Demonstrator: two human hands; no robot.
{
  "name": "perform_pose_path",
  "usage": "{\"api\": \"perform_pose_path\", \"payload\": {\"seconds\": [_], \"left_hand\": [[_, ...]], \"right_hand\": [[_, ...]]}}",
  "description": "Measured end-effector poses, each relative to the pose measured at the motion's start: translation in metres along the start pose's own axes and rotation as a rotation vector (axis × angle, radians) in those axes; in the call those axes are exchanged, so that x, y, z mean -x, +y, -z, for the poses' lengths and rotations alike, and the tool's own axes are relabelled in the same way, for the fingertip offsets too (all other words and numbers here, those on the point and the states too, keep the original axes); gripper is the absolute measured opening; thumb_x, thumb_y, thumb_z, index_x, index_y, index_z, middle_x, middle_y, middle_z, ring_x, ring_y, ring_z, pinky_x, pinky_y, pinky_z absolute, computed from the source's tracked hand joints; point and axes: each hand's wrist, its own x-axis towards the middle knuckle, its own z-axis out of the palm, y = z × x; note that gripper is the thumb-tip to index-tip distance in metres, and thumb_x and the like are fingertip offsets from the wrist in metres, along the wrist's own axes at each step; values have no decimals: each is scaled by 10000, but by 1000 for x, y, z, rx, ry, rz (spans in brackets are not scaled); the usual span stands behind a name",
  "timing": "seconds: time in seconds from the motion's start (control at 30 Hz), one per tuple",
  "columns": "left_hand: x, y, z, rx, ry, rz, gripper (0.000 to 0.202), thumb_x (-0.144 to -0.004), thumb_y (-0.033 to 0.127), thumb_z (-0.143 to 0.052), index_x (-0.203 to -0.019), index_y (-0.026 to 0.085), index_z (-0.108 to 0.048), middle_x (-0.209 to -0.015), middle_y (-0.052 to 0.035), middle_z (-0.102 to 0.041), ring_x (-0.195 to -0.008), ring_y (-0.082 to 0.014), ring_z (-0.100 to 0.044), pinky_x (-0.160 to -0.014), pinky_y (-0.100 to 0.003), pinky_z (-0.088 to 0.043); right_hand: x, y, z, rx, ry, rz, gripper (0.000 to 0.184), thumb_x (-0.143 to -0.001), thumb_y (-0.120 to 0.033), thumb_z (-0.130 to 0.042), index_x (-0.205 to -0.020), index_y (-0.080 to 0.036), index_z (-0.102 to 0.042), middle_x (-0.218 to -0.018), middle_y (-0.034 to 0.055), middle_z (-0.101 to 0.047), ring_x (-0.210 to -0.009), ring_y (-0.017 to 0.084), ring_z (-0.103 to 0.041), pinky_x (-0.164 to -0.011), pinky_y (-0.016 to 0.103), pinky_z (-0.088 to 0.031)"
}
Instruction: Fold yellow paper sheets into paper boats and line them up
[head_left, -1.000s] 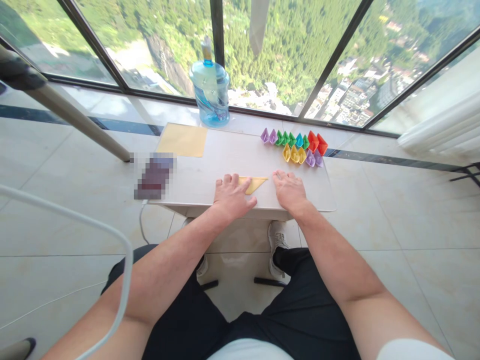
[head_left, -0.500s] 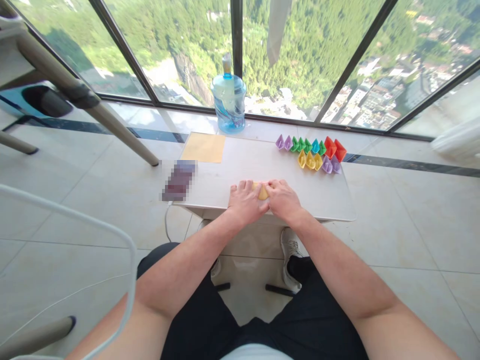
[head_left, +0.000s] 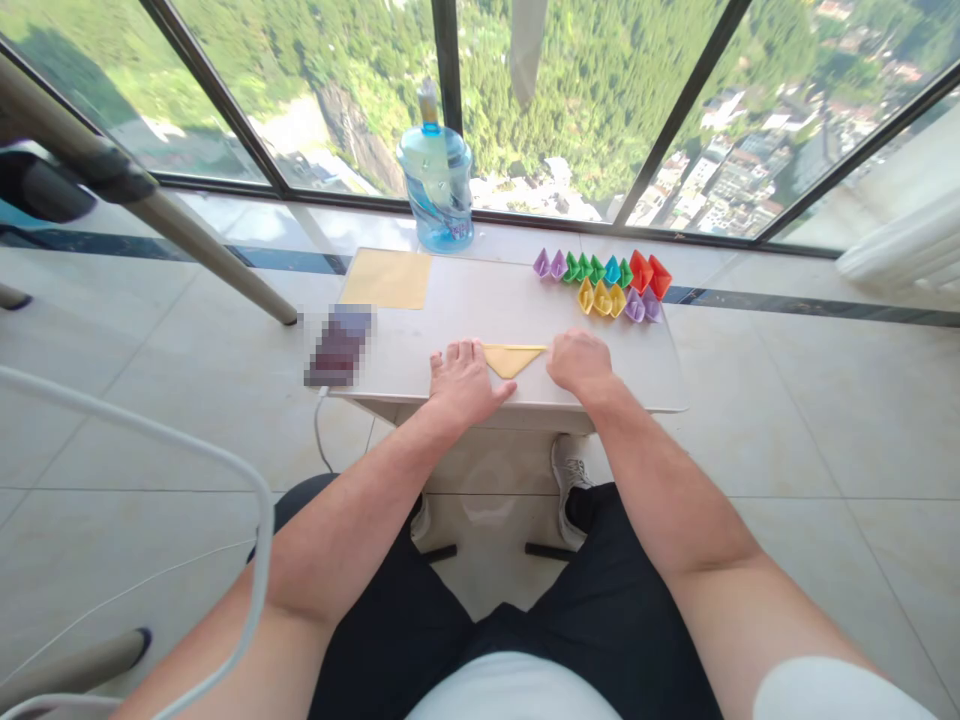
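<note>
A yellow sheet of paper (head_left: 511, 360), folded into a triangle, lies near the front edge of the white table, its long straight side facing the window. My left hand (head_left: 463, 382) rests flat over its left end, fingers spread and thumb stretched out below it. At the right tip, my right hand (head_left: 579, 360) is curled into a fist on the tabletop. The paper's tip ends right beside the knuckles, and no object shows in the fist.
Small folded paper boats (head_left: 601, 298) in several colours stand in two rows at the back right. A flat yellow sheet (head_left: 386, 278) lies at the back left, near a blurred phone-like object (head_left: 339, 345) with a cable. Behind the table (head_left: 487, 290) stands a water jug (head_left: 436, 190).
My right hand has moved right and closed into a fist. My left hand has slid left with its fingers spread, uncovering more of the folded paper. The whole view has shifted slightly.
</note>
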Motion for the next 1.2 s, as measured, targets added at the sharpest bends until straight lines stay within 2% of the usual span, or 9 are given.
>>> {"api": "perform_pose_path", "payload": {"seconds": [0.1,0.17,0.23,0.47,0.73,0.87,0.97,1.07,1.2], "left_hand": [[-5,0,0,32,-9,-8,869,-848,677,-553,-1494,104,-452,-1447,-255,-523,-1338,-426,-427,-1116,-604,-281],[-11,-1,0,49,-9,-13,848,-857,673,-537,-1501,128,-455,-1465,-243,-515,-1348,-424,-415,-1112,-608,-285],[-20,-1,2,53,-25,-8,792,-896,648,-486,-1513,152,-453,-1496,-223,-500,-1374,-410,-396,-1122,-596,-277],[-45,-1,4,76,-76,-34,718,-931,574,-472,-1544,204,-430,-1554,-169,-477,-1423,-392,-358,-1143,-588,-244],[-45,-11,2,236,55,-34,770,-843,468,-687,-1514,179,-443,-1522,-202,-502,-1401,-402,-425,-1157,-567,-296],[-51,-11,6,645,195,177,560,-836,370,-703,-1334,158,-560,-1264,-177,-670,-1114,-320,-657,-1019,-497,-488],[-55,-4,9,1145,140,358,504,-840,443,-703,-1253,175,-595,-1110,-125,-717,-875,-247,-717,-809,-429,-592],[-57,3,12,1514,32,374,597,-770,474,-776,-1260,177,-609,-1103,-110,-725,-842,-223,-724,-753,-406,-615],[-56,6,16,1656,-5,364,617,-637,430,-888,-1154,171,-672,-1096,-92,-737,-935,-231,-729,-821,-402,-610]], "right_hand": [[-8,-5,-2,-134,103,88,360,-965,-234,-487,-1244,-139,-693,-1250,168,-670,-1168,272,-611,-995,362,-466],[-13,-11,-5,-203,56,203,383,-945,-235,-534,-1292,-149,-670,-1264,142,-666,-1192,250,-595,-1038,338,-447],[-17,-16,-7,-199,22,222,365,-921,-270,-585,-1251,-156,-690,-1242,141,-661,-1200,275,-575,-1054,372,-440],[-29,-16,-8,-228,1,151,330,-878,-296,-638,-1185,-180,-679,-1171,134,-676,-1143,278,-600,-1026,396,-450],[-42,-14,-9,-575,39,-43,84,-811,-216,-605,-838,-198,-683,-860,41,-736,-818,194,-663,-731,290,-472],[-36,-22,-5,-772,247,-76,81,-839,-257,-588,-818,-204,-647,-782,4,-713,-738,164,-646,-709,280,-461],[-27,-33,-3,-772,365,-15,79,-868,-269,-587,-845,-210,-634,-777,-1,-705,-732,160,-637,-737,285,-454],[-19,-42,-5,-710,390,85,111,-896,-297,-581,-835,-214,-622,-794,8,-699,-733,161,-622,-717,283,-438],[-15,-46,-8,-753,350,173,97,-889,-295,-600,-846,-216,-637,-819,7,-715,-737,157,-635,-716,276,-456]]}}
